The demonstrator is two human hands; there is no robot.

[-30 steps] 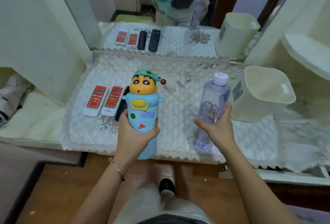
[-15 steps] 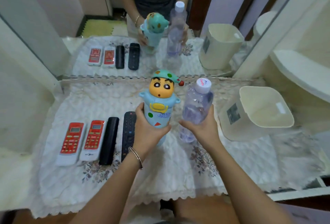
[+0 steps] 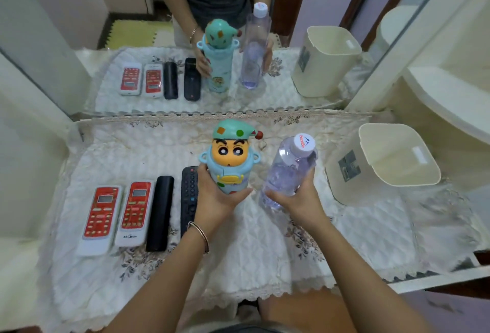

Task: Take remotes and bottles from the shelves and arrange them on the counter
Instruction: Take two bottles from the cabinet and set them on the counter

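Observation:
My left hand grips a blue cartoon-character bottle with a green cap, upright over the quilted counter cloth. A clear plastic water bottle with a white lid is gripped by my right hand and leans to the right. Left of the hands lie two red-faced white remotes and two black remotes side by side in a row. The rightmost black remote is partly hidden by my left wrist.
A cream plastic bin stands on the counter at the right. A mirror behind the counter reflects the bottles, remotes and a person. A cream shelf juts out at the far right, and a white panel borders the left.
Both hands moved forward over the counter with the bottles, which now sit lower and closer to the cloth. The view shifted nearer to the counter and mirror.

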